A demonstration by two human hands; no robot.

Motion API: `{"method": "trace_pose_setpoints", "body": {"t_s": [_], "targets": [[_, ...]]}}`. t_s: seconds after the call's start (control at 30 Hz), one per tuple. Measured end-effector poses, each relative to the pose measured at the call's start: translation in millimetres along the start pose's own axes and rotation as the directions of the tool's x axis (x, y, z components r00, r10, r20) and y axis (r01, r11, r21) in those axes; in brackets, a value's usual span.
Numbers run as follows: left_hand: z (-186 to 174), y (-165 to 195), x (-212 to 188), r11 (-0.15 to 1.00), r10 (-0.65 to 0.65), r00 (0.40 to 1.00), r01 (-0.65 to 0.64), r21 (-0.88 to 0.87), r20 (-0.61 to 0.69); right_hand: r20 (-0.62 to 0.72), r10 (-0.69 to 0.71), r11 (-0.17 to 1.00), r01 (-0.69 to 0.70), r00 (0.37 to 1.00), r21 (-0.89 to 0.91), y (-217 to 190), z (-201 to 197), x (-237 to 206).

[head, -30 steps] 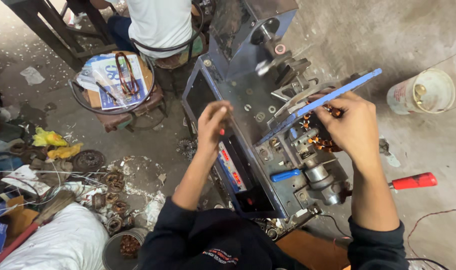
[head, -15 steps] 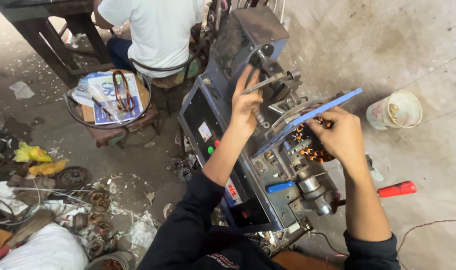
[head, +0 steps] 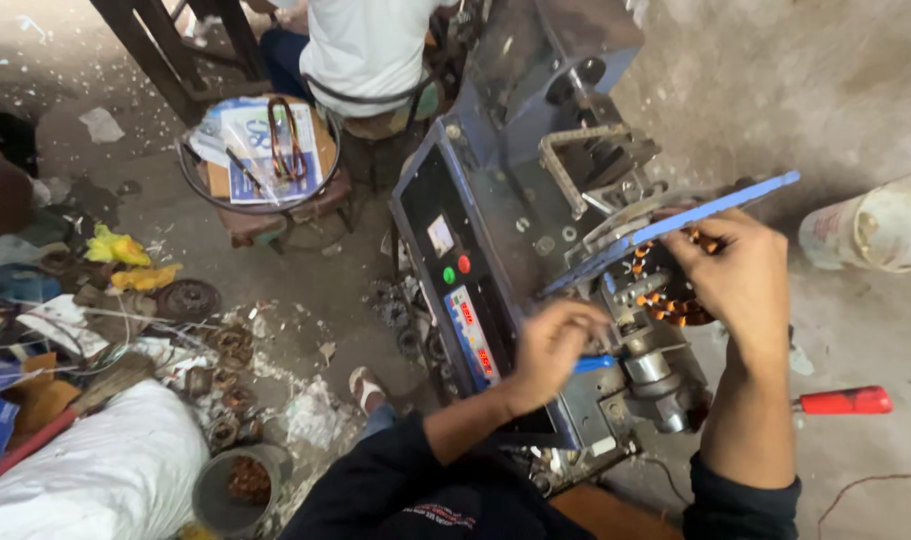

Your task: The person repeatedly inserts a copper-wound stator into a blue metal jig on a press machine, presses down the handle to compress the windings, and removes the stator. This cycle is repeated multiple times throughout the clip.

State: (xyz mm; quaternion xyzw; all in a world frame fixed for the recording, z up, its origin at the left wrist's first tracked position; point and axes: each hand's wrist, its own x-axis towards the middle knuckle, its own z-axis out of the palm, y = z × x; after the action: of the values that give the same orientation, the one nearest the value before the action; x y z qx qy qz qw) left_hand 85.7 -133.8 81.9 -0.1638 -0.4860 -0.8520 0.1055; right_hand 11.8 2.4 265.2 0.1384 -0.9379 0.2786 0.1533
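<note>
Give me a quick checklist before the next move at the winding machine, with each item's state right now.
1. Right hand on the copper-wound core: ok, fingers rest on it.
2. Left hand placed: cannot tell, blurred near the blue lever.
3. Blue strip over the core: ok, lying slanted across it.
4. Control panel in view: ok, green and red buttons visible.
5. Red-handled tool out of the way: ok, on the floor beside the machine.
6. Seated person apart from the machine: ok, behind it.
</note>
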Motion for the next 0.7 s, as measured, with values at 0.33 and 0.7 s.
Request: {"method": "trace_pose_setpoints", "body": {"t_s": [0.33,0.7], "targets": [[63,-47,47,0.930,-0.110,0.982,0.156,0.333,-0.153,0.021,-0.016,1.000,0.015,1.000,0.022,8,-4,-2],[73,-9,48,0.981,-0.029,0.988,0.058,0.185,-0.153,0.060,0.028,0.999,-0.030,0.998,0.024,4,-7,0]]}}
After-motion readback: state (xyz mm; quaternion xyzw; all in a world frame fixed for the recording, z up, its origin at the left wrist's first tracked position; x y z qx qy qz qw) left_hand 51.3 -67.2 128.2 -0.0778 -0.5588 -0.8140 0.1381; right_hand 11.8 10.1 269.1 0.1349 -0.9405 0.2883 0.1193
